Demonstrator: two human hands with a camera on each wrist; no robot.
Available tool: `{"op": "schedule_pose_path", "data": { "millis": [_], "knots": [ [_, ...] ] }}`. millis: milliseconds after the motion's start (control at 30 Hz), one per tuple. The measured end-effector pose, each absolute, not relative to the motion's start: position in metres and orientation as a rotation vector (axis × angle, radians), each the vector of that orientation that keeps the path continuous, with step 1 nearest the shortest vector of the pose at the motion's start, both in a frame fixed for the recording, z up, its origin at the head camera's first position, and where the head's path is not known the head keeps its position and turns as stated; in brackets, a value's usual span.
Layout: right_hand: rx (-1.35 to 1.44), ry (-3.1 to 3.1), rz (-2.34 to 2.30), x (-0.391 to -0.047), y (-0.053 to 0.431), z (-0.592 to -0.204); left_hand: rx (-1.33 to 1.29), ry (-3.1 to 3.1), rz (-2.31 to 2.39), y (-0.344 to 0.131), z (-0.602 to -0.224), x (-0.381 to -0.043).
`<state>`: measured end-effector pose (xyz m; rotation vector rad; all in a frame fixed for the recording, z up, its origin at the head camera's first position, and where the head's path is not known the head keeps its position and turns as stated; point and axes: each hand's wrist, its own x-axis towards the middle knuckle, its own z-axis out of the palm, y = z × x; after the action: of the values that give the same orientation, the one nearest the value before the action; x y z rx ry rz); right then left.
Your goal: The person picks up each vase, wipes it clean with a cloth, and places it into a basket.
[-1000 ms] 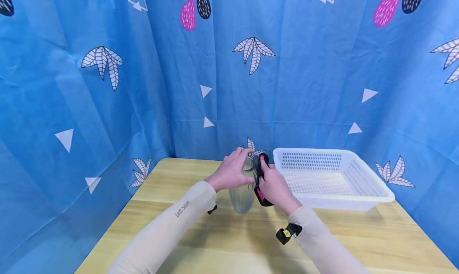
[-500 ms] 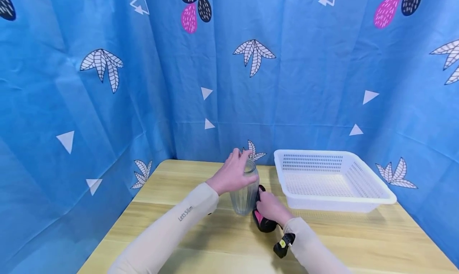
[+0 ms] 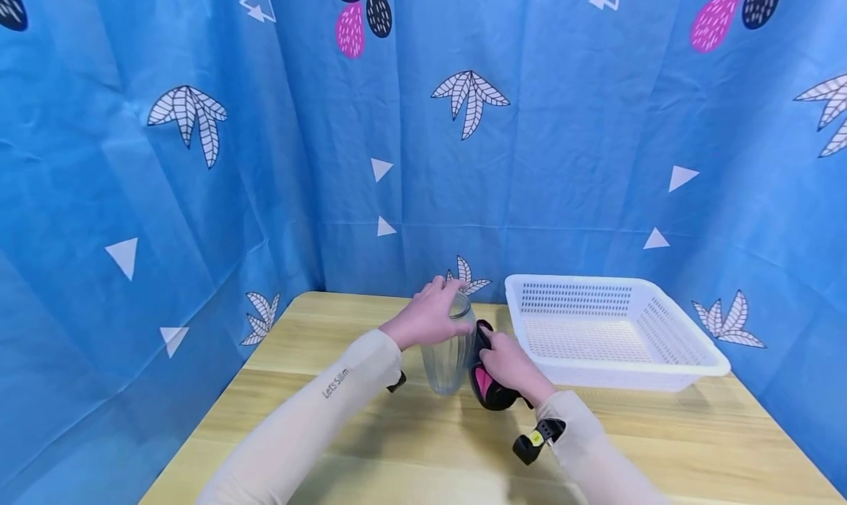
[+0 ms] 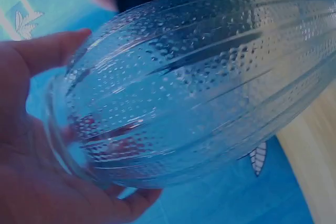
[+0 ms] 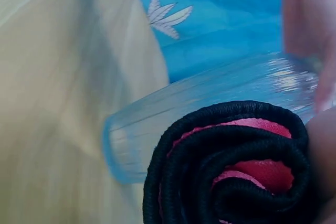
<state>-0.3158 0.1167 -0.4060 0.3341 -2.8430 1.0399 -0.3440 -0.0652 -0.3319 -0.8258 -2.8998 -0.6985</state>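
Note:
My left hand (image 3: 426, 317) grips a clear glass vase (image 3: 443, 362) around its neck and upper part. In the left wrist view the vase's wall (image 4: 189, 87) shows raised ribs and rows of small dots, with thumb and fingers on opposite sides of the mouth. My right hand (image 3: 512, 364) holds a rolled black cloth (image 3: 492, 395) with a pink inner face, at the vase's right side. Layers of the roll (image 5: 226, 156) fill the lower part of the right wrist view and partly hide the vase. Whether the vase's base touches the table cannot be told.
A white perforated plastic basket (image 3: 615, 369) stands on the wooden table (image 3: 410, 461), right of my right hand. Blue patterned curtains (image 3: 562, 167) hang behind the table and along both sides.
The cloth in my right hand moved down along the vase's side, then partway back up. My left hand keeps its grip on the vase, which has hardly moved.

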Motion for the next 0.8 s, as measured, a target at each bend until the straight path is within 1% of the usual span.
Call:
{"op": "schedule_pose_path", "data": {
  "millis": [267,367,467,633,800],
  "knots": [
    [0.342,-2.727,0.956,-0.305,0.119,-0.361,-0.911,-2.849,-0.615,-0.064,-0.338,-0.352],
    [0.356,-2.669,0.902,-0.301,0.116,-0.355,-0.934,-2.795,-0.608,-0.063,-0.341,-0.355],
    [0.342,-2.683,0.871,-0.302,0.115,-0.362,-0.94,-2.758,-0.617,-0.062,-0.343,-0.357],
    [0.29,-2.762,0.876,-0.309,0.116,-0.386,-0.896,-2.764,-0.631,-0.061,-0.346,-0.355],
    [0.327,-2.834,0.862,-0.315,0.115,-0.414,-0.832,-2.796,-0.709,-0.062,-0.348,-0.355]
  ]
}}
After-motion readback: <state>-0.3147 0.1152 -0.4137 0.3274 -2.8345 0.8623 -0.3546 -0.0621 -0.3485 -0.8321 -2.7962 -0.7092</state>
